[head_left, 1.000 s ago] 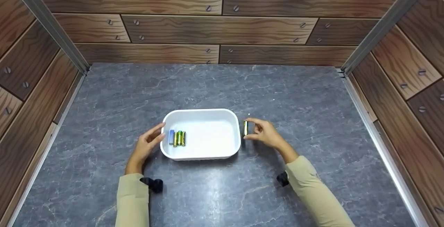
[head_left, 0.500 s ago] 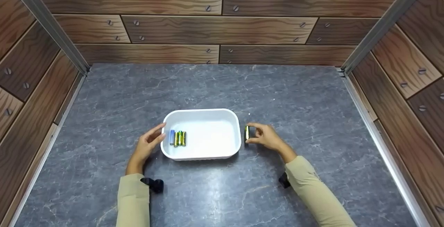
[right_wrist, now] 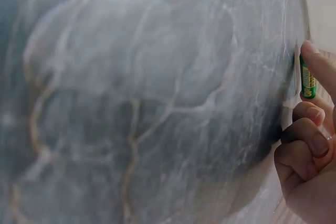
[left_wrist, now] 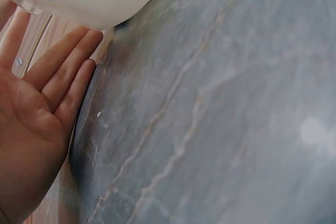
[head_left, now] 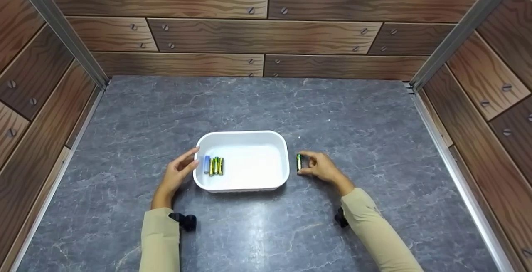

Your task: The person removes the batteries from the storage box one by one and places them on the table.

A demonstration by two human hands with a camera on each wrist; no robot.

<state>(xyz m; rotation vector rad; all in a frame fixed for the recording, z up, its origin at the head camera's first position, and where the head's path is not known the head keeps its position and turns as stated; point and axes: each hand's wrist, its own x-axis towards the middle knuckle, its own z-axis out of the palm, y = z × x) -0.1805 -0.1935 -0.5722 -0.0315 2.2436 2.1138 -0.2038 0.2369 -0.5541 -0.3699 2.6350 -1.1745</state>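
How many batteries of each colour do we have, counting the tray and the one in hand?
Blue battery: 1, in the white tray
Green-and-gold batteries: 4, with 3 side by side in the tray and 1 held battery pinched in the right hand
Total: 5
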